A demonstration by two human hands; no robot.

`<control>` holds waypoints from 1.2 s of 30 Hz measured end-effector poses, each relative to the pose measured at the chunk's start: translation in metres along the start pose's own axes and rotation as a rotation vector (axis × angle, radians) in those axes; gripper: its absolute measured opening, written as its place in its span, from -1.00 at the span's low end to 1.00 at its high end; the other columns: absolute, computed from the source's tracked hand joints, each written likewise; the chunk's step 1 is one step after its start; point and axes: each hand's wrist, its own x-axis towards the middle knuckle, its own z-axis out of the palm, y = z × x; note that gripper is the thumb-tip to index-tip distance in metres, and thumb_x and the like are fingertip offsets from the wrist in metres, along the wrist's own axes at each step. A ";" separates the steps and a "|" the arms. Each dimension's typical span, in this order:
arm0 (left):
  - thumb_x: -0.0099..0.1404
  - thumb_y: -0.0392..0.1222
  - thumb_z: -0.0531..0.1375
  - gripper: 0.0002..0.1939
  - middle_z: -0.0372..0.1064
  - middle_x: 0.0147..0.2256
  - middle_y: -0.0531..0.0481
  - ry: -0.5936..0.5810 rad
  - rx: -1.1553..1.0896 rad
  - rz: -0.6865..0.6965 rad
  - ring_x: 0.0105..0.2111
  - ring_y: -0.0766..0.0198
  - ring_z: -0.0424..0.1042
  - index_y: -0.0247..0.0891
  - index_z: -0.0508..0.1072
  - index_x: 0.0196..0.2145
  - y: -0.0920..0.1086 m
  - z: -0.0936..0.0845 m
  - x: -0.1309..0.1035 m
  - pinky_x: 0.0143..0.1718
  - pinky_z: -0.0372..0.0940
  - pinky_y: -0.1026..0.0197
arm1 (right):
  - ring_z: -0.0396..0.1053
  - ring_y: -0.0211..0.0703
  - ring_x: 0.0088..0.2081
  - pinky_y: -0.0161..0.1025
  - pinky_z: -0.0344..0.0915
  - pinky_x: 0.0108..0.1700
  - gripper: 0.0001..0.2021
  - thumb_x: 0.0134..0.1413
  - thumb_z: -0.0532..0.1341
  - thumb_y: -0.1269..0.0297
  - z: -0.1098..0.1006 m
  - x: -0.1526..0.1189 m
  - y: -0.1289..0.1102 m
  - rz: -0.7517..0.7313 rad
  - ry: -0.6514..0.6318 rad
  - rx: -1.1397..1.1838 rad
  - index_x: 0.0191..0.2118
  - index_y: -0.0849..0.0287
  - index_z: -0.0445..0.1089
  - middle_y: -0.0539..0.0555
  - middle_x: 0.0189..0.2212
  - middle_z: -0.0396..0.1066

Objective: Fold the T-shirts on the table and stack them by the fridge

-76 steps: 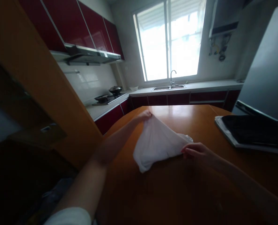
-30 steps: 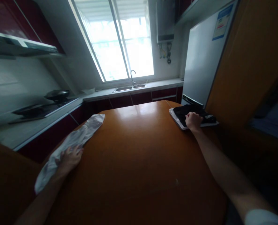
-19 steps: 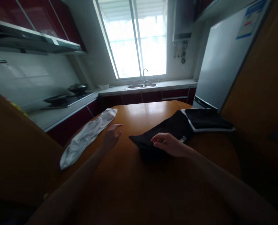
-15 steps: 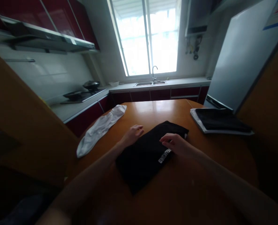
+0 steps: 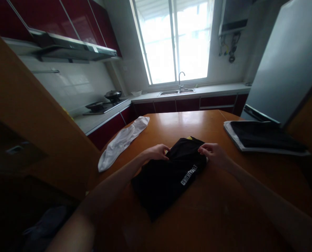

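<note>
A pair of black shorts (image 5: 166, 178), folded flat with white lettering along its right side, lies slantwise on the wooden table (image 5: 182, 122). My left hand (image 5: 157, 152) pinches its upper left edge, where the cloth is bunched. At the upper right corner, the fingers of my right hand (image 5: 213, 154) are closed on the cloth. Between the hands the fabric is slightly raised and creased, and a bit of yellow shows at the far edge.
A long white cloth (image 5: 124, 141) lies along the table's left edge. On the right sits a stack of folded dark and white clothes (image 5: 266, 136). Beyond are a sink (image 5: 168, 92), a stove with pans (image 5: 95, 106) and a fridge (image 5: 279, 63).
Both hands have come down from over the shorts and taken hold of its far end, the right one moving outward to the corner. The cloth there is now lifted and wrinkled. My view has turned slightly left.
</note>
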 end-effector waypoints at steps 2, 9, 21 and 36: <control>-0.01 -0.21 0.40 -0.63 0.56 -0.41 0.05 -0.009 0.140 -0.012 -0.42 0.24 0.50 -0.21 0.66 -0.17 0.008 -0.025 0.005 -0.39 0.30 0.31 | 0.48 -0.06 -0.39 -0.22 0.32 -0.34 -0.70 0.05 0.21 0.04 -0.004 0.001 0.000 0.009 0.008 0.019 -0.40 0.18 0.53 0.12 -0.47 0.55; 0.46 -0.24 -0.06 -0.56 0.54 -0.10 -0.19 0.819 0.306 -0.161 -0.04 0.16 0.48 -0.49 0.52 -0.38 0.024 -0.190 0.038 -0.09 0.26 0.15 | 0.47 -0.09 -0.42 -0.22 0.34 -0.36 -0.67 0.03 0.22 0.00 -0.013 0.005 0.012 0.021 -0.012 0.041 -0.42 0.19 0.52 0.11 -0.48 0.54; 0.52 0.22 -0.29 -0.31 0.02 0.39 0.18 1.493 0.372 -0.417 0.41 -0.04 -0.18 -0.24 0.33 0.23 -0.064 -0.384 -0.056 0.25 -0.05 -0.07 | 0.49 -0.06 -0.43 -0.22 0.34 -0.41 -0.63 -0.03 0.27 -0.07 -0.013 0.008 0.026 0.042 -0.074 0.060 -0.41 0.17 0.56 0.13 -0.48 0.55; 0.28 0.03 0.13 -0.70 0.58 -0.23 -0.19 0.397 0.328 -0.611 -0.22 0.03 0.53 -0.20 0.57 -0.29 -0.133 -0.080 -0.123 -0.26 0.30 0.20 | 0.53 0.07 -0.22 -0.08 0.39 -0.16 -0.79 0.09 0.19 0.23 -0.076 0.041 0.059 0.138 0.294 -0.375 -0.27 0.13 0.57 0.22 -0.26 0.58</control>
